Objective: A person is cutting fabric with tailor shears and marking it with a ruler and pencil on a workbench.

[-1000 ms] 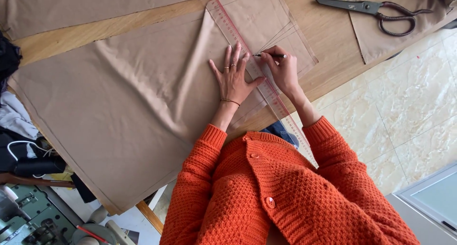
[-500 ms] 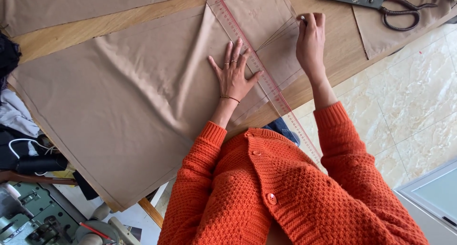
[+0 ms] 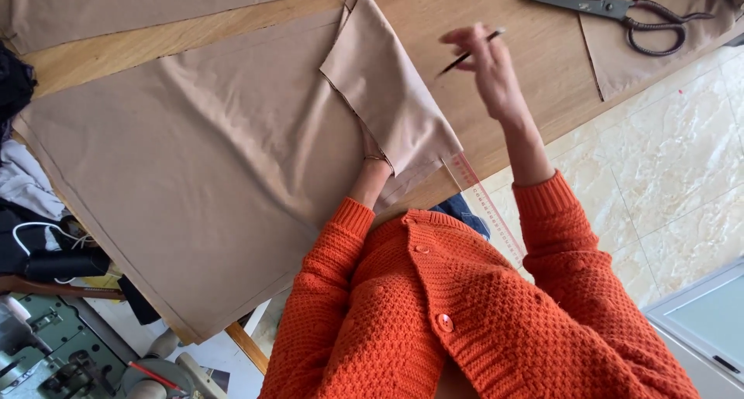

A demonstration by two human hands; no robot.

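Pencil (image 3: 469, 56) sits pinched in your raised right hand (image 3: 484, 58), while your left hand stays hidden under the folded cloth (image 3: 387, 97), grip unseen.

The right hand (image 3: 484, 62) is raised above the wooden counter (image 3: 504, 97), its grip closed on a thin dark pencil (image 3: 469, 56) that points up and to the right. The left hand is hidden under a folded-over flap (image 3: 391, 97) of the tan fabric (image 3: 194, 159); only its wrist shows at the flap's lower edge. The fabric lies spread across the counter, reaching its near edge. A clear ruler with red markings (image 3: 488, 209) sticks out from beneath the flap and overhangs the counter toward the orange cardigan (image 3: 465, 314). Large dark scissors (image 3: 620, 13) lie well apart at the top right, partly on another tan piece (image 3: 659, 50). A green sewing machine (image 3: 46, 352) sits at the bottom left.
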